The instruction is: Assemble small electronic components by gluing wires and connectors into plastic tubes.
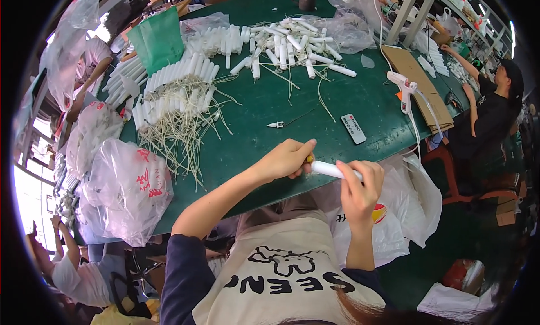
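Note:
Near the table's front edge, my right hand (363, 191) is closed round a white plastic tube (327, 169), a candle-like sleeve, which points left. At the tube's left end my left hand (288, 158) pinches a small yellowish piece (310, 158); my fingers cover most of it. Beyond my hands lies a small white flame-tipped bulb (276, 125) with a thin dark wire. To its right rests a white remote control (353, 129) with several buttons.
White tubes with pale wires lie in a row (180, 80) at left and a loose pile (292, 41) at the back. A white glue gun (404, 90) with its cord stands beside flat cardboard (419, 80). A filled plastic bag (126, 190) sits left. Other people work around.

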`<state>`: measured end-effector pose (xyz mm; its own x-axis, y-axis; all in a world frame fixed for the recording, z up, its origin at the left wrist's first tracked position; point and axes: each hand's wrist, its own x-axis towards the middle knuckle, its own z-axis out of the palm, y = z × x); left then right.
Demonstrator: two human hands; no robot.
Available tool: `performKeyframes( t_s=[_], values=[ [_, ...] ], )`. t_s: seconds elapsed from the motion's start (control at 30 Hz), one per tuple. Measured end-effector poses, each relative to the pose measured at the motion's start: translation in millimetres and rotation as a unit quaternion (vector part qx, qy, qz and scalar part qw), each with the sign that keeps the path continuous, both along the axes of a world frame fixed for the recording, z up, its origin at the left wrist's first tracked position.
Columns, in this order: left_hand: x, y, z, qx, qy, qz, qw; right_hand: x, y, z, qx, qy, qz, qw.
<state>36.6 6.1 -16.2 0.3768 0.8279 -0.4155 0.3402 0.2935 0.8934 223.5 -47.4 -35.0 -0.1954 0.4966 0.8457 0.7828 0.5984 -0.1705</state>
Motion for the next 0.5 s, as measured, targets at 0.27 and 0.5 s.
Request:
performKeyframes(
  t_s=[0.27, 0.5],
  values=[
    [-11, -2, -9, -0.053, -0.054, 0.005, 0.997, -14, 2, 18, 0.036, -0.089, 0.019, 0.995],
    [-37, -35, -5, 0.203, -0.173, 0.0, 0.964, -36, -9, 4, -0.212, 0.131, 0.047, 0.967]
  ],
)
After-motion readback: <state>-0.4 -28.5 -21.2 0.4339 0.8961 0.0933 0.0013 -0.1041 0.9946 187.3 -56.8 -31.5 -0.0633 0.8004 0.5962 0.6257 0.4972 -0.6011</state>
